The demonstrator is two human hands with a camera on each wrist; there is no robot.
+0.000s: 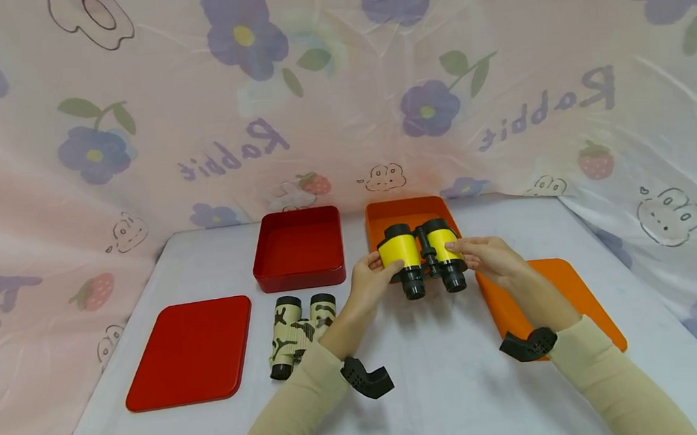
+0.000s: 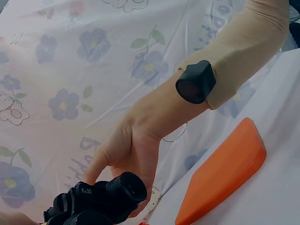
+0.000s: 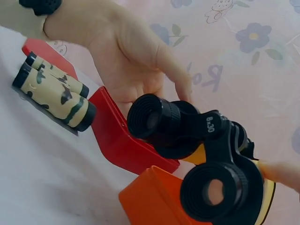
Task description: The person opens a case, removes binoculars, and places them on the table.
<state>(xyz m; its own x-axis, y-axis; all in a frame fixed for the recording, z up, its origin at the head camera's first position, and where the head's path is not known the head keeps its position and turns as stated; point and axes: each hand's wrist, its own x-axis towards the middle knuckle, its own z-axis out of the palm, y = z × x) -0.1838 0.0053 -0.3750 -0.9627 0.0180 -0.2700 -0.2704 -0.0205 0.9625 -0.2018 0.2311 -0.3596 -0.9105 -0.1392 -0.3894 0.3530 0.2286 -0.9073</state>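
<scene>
Yellow-and-black binoculars (image 1: 401,249) are held up between both hands, over the front of an open orange box (image 1: 406,207). My left hand (image 1: 369,283) grips the left barrel, thumb on top. From the other side my right hand (image 1: 492,258) pinches the right barrel, its thumb on the yellow part. In the right wrist view, the black eyepieces (image 3: 214,192) point toward the camera and "8x30" can be read on the bridge. The left wrist view shows one eyepiece (image 2: 126,187) beside a hand.
Camouflage binoculars (image 1: 286,331) lie by the left forearm, partly hidden. Behind them stands an open red box (image 1: 298,249). A red lid (image 1: 190,353) lies at the left, an orange lid (image 1: 566,296) under the right forearm. A patterned curtain (image 1: 340,109) hangs behind the white table (image 1: 448,387).
</scene>
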